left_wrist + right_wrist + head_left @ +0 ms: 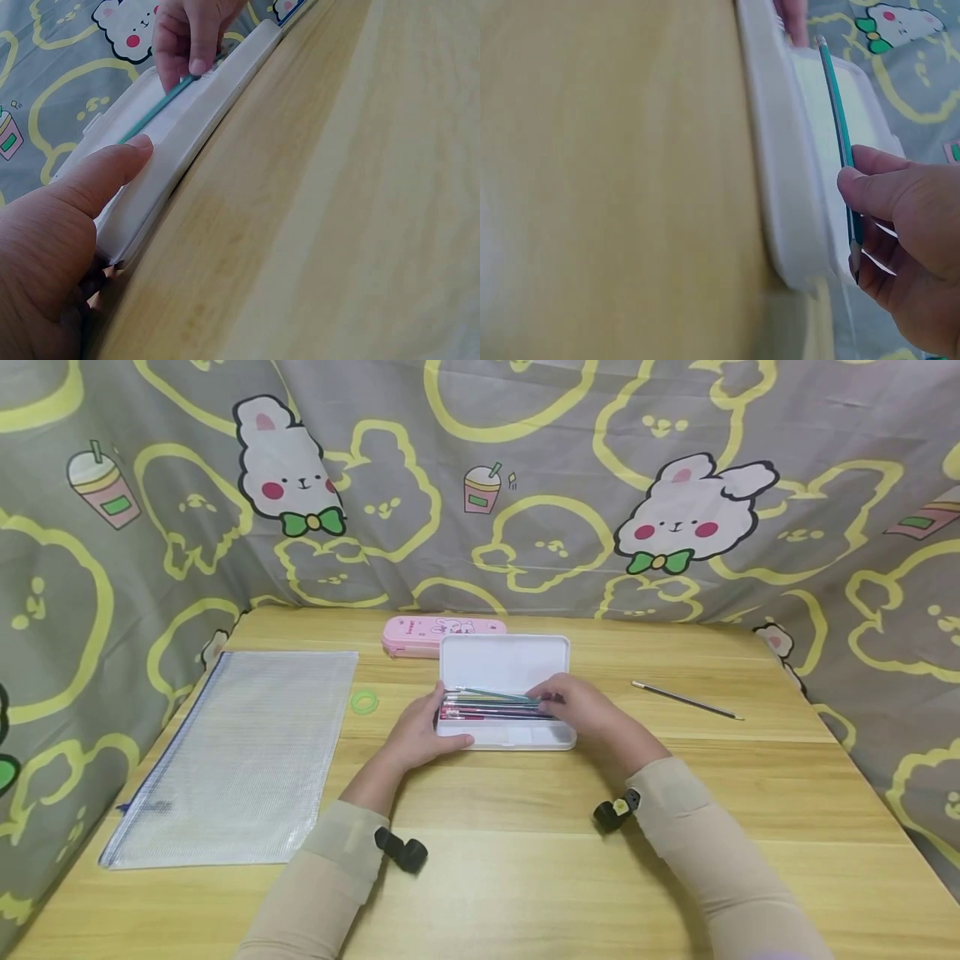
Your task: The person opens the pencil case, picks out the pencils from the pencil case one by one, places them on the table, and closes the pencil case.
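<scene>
A white pencil case (pixel 510 662) lies on the table with its lid raised at the back. Several pencils (pixel 487 708) lie inside it. My left hand (pixel 416 732) grips the case's left end, with the thumb (pixel 112 172) over the front rim. Between thumb and fingers, my right hand (pixel 583 706) pinches a green pencil (pixel 835 105). That pencil is held over the case, its eraser end towards the left hand and its sharpened tip by the right fingers. The right palm hides part of the case's right end in the head view.
Behind the white case lies a pink zipped pencil case (pixel 420 637). A dark pencil (pixel 688 700) lies to the right on the wooden table (pixel 487 877). On the left are a green ring (pixel 364 702) and a translucent mesh zip pouch (pixel 247 752). A patterned curtain (pixel 555 468) surrounds the table.
</scene>
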`<state>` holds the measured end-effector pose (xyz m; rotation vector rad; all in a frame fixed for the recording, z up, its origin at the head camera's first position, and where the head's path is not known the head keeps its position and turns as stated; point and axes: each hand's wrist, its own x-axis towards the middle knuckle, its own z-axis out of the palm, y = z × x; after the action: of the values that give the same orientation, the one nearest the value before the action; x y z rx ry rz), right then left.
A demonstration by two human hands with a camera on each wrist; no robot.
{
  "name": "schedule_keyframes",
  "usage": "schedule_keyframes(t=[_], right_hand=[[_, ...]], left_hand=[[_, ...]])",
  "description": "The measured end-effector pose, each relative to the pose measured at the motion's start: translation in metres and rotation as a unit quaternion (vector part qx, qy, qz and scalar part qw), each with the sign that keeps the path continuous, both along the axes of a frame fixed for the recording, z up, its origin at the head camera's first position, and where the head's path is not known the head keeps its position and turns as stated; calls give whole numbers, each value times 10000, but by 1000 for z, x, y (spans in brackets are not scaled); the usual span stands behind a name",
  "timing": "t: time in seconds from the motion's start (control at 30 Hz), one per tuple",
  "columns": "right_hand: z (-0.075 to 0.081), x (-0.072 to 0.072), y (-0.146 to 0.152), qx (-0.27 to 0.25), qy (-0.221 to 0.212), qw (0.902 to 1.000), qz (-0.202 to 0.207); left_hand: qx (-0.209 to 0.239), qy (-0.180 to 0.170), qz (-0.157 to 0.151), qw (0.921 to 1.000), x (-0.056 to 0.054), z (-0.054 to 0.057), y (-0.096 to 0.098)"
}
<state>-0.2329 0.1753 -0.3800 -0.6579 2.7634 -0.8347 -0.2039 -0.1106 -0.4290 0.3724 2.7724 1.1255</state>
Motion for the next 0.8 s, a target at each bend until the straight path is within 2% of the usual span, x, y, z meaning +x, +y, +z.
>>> schedule_keyframes(t=[0.27, 0.57, 0.8], right_hand=[[8, 3, 52, -105, 162, 9994, -302], [21, 20, 115, 212, 89, 9962, -843], [17, 26, 163, 423, 215, 9919, -1176]], left_hand=[[10, -39, 18, 10000, 0, 0, 0], [-11, -57, -1, 10000, 1, 2, 1], [28, -52, -10, 10000, 1, 2, 1]])
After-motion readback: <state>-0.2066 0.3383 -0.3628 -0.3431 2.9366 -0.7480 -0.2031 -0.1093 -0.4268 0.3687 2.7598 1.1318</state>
